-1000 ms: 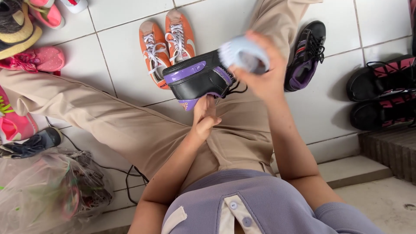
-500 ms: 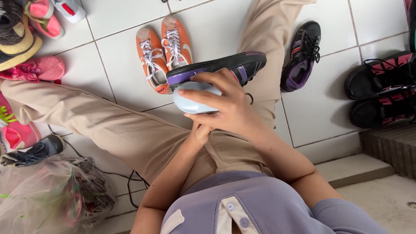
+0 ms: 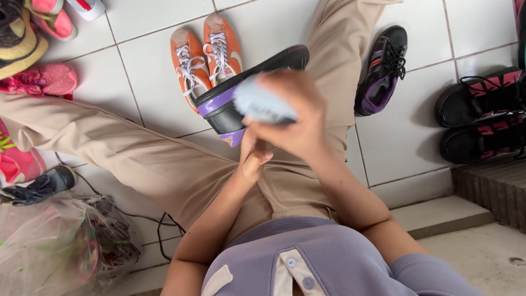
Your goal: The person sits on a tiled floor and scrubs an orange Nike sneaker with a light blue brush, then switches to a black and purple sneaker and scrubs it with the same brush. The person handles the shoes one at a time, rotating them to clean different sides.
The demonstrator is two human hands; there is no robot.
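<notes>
I sit on a tiled floor with my legs in beige trousers spread. My left hand (image 3: 253, 156) grips a black and purple shoe (image 3: 241, 93) from below, holding it sole-side up over my lap. My right hand (image 3: 293, 118) is closed on a pale blue cloth (image 3: 263, 104) pressed against the shoe's side. The cloth is blurred. The shoe's matching partner (image 3: 382, 71) lies on the tiles right of my right leg.
A pair of orange sneakers (image 3: 205, 55) lies between my legs. Pink shoes (image 3: 41, 79) and a straw hat (image 3: 16, 46) lie at the left. Black and pink sandals (image 3: 482, 118) sit at the right by a step (image 3: 493, 186). A clear plastic bag (image 3: 55, 252) lies lower left.
The shoe has turned in my left hand, its sole now facing up. My right hand with the cloth has moved from the shoe's right end across its side.
</notes>
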